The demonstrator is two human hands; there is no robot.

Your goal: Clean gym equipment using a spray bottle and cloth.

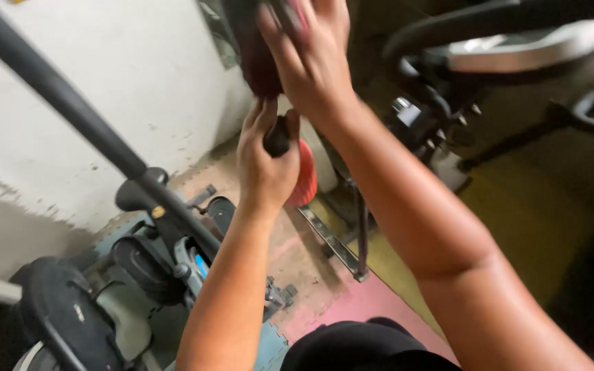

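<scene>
Up near the top of the view, the right hand (311,58) lies with fingers spread and pressed flat over a dark maroon object (259,65), too blurred to name for certain. Just below it, the left hand (266,165) is curled tight around a short black handle (278,137), thumb and fingers wrapped round, with a red ribbed disc (304,175) showing right behind the palm. Both forearms reach up from the bottom of the frame. A long black bar (70,103) slants across the white wall (139,62) on the left, running down to the dark gear of an exercise machine (132,268), and pink and blue floor mats (372,302) lie underneath. To work this well, I judge the upper palm should stay square on the maroon piece to steady it, while the lower fist keeps a full wrap on the handle so nothing slips or twists sideways.
</scene>
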